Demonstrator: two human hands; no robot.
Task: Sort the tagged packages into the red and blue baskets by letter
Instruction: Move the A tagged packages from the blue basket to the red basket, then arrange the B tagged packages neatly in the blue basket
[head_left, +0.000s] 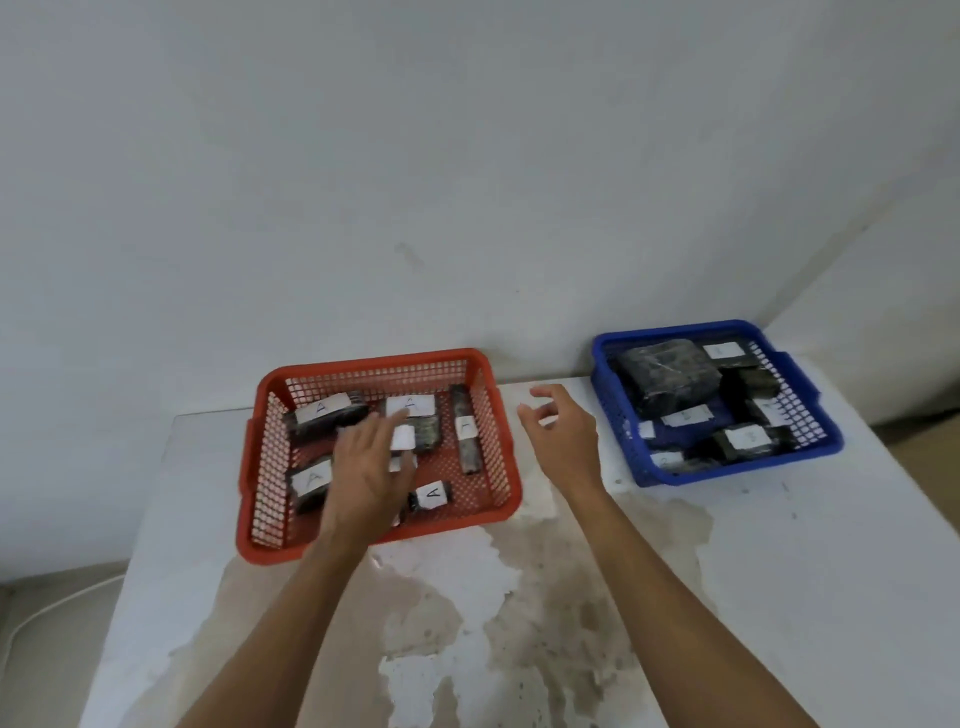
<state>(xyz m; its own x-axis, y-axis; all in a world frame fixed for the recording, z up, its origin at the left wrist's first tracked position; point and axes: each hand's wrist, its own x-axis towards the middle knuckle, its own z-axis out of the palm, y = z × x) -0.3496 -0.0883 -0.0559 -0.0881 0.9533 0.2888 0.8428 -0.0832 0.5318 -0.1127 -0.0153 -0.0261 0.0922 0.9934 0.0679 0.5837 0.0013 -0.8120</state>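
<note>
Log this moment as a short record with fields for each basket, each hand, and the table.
red basket: on table, left side; holds dark wrapped packages, several tags reading A
blue basket: on table, right side by the wall; holds dark wrapped packages, tag letters too blurred to read
left hand: over the red basket, fingers spread above the packages
right hand: open, empty, between the baskets
table: white, stained; no loose packages visible

Two baskets of tagged packages (431, 493) on the table (779, 571), one basket (249, 467) left, the other basket (810, 452) right
</note>
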